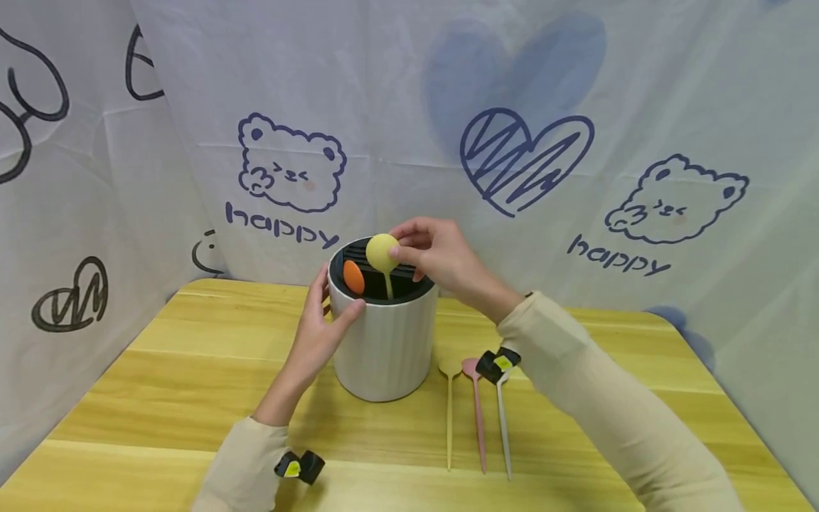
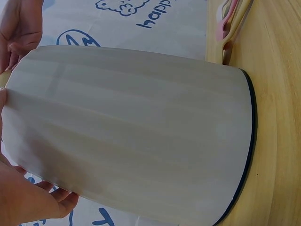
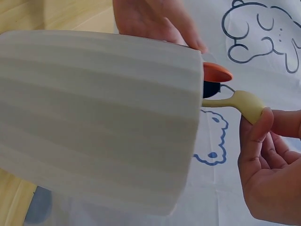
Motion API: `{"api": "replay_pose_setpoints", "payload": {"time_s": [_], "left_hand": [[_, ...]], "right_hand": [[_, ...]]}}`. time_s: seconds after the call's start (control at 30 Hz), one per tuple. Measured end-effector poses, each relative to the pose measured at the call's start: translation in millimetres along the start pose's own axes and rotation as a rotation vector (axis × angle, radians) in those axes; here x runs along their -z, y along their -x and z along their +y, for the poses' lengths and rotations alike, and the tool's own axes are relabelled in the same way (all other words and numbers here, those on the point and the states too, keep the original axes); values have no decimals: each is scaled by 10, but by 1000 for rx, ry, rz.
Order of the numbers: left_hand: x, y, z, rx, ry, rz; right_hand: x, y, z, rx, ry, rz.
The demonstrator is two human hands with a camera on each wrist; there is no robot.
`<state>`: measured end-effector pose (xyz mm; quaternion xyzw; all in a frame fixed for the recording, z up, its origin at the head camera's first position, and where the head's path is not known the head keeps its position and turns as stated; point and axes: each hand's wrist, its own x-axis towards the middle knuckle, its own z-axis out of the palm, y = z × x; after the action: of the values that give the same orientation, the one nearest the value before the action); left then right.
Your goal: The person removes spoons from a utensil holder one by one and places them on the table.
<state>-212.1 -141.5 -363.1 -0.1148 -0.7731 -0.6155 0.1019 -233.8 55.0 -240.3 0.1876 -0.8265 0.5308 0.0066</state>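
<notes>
A white ribbed utensil holder [image 1: 384, 355] with a dark slotted inside stands upright on the table. My left hand [image 1: 323, 320] grips its left side, thumb near the front rim; the left wrist view shows the fingers [image 2: 61, 200] curved along the wall. Above the opening, my right hand [image 1: 441, 259] pinches the round head of a yellow spoon [image 1: 382, 252] between thumb and fingers. That spoon's handle points down into the holder, its lower end hidden. An orange spoon [image 1: 353, 277] stands inside at the left, only its head showing.
Right of the holder, a yellow spoon [image 1: 450, 412], a pink spoon [image 1: 478, 419] and a white spoon [image 1: 504, 427] lie side by side on the wooden table [image 1: 192, 398]. A patterned white cloth [image 1: 397, 107] hangs behind the table.
</notes>
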Motion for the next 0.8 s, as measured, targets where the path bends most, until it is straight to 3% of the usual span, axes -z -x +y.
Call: {"api": "replay_pose_setpoints", "payload": {"time_s": [0.37, 0.8], "left_hand": [[5, -3, 1, -15, -2, 5], [9, -7, -9, -19, -4, -7]], "right_hand": [[139, 28, -49, 76, -118, 5], [245, 68, -93, 202, -174, 6]]}}
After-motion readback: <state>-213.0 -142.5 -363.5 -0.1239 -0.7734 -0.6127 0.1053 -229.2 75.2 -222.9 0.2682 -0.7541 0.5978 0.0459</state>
